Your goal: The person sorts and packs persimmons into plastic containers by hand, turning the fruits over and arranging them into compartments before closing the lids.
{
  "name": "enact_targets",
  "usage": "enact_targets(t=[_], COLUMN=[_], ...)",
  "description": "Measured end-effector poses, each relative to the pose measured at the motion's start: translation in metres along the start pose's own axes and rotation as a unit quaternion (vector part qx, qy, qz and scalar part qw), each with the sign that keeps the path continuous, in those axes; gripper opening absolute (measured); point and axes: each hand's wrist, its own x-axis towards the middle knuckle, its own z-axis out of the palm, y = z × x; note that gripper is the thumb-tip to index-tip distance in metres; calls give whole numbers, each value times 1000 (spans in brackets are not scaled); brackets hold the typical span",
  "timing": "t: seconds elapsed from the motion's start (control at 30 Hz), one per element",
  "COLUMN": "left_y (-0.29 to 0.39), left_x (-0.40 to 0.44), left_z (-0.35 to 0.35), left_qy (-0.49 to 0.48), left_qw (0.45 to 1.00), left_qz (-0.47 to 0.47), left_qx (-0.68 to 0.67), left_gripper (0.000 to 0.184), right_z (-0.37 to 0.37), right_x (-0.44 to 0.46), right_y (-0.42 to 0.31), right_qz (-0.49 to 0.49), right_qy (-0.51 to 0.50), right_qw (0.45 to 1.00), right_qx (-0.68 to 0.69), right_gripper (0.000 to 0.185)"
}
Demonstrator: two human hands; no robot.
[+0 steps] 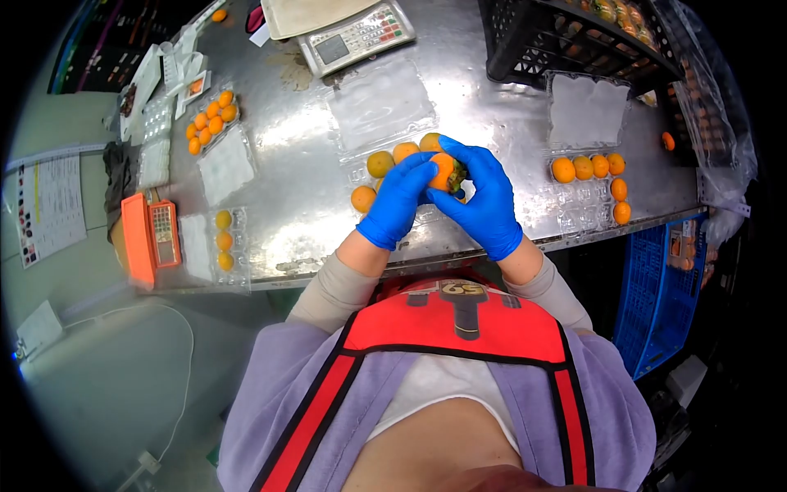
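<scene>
Between my two blue-gloved hands is an orange persimmon (442, 170), its green leafy top turned to the right. My left hand (399, 201) has its fingers closed on the fruit's left side. From the right, my right hand (482, 197) curls round it, with thumb and fingers near the green top. Just below and behind them on the metal table lies a clear plastic clamshell box (358, 176), its lid (381, 107) folded back. Several orange fruits (379, 164) sit in its cups. Part of this box is hidden by my hands.
Another open box (580, 201) at right holds several fruits, as do boxes (225, 160) at left. A scale (357, 37) and black crate (574, 45) stand at the back. An orange device (152, 238) sits at the left edge; a blue crate (656, 287) is below right.
</scene>
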Motion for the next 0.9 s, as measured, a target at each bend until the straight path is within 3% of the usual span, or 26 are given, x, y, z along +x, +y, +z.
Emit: enact_targets(t=[0.1, 0.43, 0.63, 0.67, 0.73, 0.8, 0.83, 0.9], left_y=[0, 0, -4, -7, -10, -9, -6, 0], left_x=[1, 1, 6, 10, 12, 11, 13, 13], left_z=[-1, 5, 12, 12, 16, 13, 12, 7], left_qy=[-7, -27, -32, -44, -46, -73, -86, -31], left_qw=[998, 998, 985, 980, 984, 991, 990, 987], left_qz=[29, 21, 56, 66, -13, -40, -42, 5], left_qx=[52, 46, 162, 184, 169, 102, 102, 158], left_gripper=[37, 38, 34, 33, 42, 46, 46, 46], right_z=[0, -5, -10, -16, -32, -53, -84, -155], right_x=[-1, -5, -13, -14, -20, -29, -25, -20], right_y=[0, 1, 12, 12, 18, 51, 58, 104], right_qz=[-10, -15, -25, -5, 68, 208, 298, 351], right_qy=[4, 10, 22, -5, -39, -58, -73, -90], right_qw=[1000, 999, 997, 997, 997, 944, 913, 890], right_qx=[-13, -43, -74, -74, 8, 249, 270, 277], right_gripper=[60, 59, 58, 58, 55, 51, 49, 49])
